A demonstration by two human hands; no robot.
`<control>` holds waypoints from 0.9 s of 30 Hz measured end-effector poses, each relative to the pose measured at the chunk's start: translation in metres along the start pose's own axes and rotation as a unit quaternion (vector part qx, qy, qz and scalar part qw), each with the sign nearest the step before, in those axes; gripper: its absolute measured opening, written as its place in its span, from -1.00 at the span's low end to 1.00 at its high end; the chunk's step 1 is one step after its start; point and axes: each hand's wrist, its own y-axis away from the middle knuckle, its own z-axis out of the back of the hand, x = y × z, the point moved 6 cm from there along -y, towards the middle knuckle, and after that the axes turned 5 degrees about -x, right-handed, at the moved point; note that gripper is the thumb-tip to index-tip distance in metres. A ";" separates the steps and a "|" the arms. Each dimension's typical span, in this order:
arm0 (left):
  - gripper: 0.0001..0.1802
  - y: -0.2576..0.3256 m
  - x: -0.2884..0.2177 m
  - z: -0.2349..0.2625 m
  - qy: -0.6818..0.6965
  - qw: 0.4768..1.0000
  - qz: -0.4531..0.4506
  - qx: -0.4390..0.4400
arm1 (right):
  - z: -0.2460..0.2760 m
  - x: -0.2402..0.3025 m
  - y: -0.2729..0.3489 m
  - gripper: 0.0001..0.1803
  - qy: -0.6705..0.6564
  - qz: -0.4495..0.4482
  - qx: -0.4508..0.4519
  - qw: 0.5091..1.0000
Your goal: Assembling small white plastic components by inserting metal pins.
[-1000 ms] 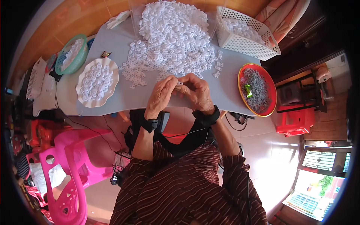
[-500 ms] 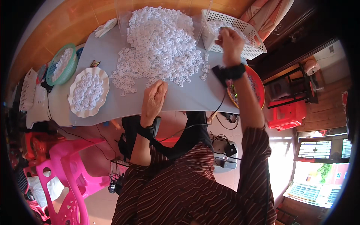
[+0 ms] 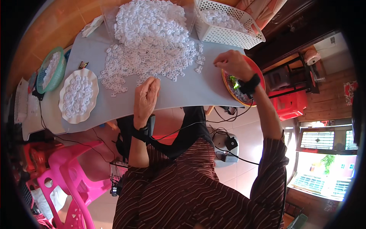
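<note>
My left hand (image 3: 146,97) is closed at the table's near edge, knuckles up, beside the front of a big heap of small white plastic pieces with holes (image 3: 152,38). What its curled fingers hold, if anything, is hidden. Over the left rim of a round red tray (image 3: 256,68) hovers my right hand (image 3: 234,65), fingers bent together toward the thumb. Nothing between those fingertips can be made out. The tray holds small dark bits and something bright green (image 3: 233,81), partly covered by my wrist. Both wrists wear black bands.
A white perforated basket (image 3: 228,38) with white pieces stands at the back right. On the left are a scalloped white plate (image 3: 93,91) of pieces and a green basket (image 3: 42,74). A cable (image 3: 190,124) hangs beyond my left wrist; a pink chair (image 3: 72,168) stands lower left.
My right hand has come out of the white basket, moving down to the red tray's rim. My left hand stays closed by the heap. The whole view has shifted slightly.
</note>
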 end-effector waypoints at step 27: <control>-0.74 0.001 0.004 -0.001 0.010 0.999 0.032 0.001 | -0.059 0.025 -0.032 -0.87 0.228 0.041 0.016 0.973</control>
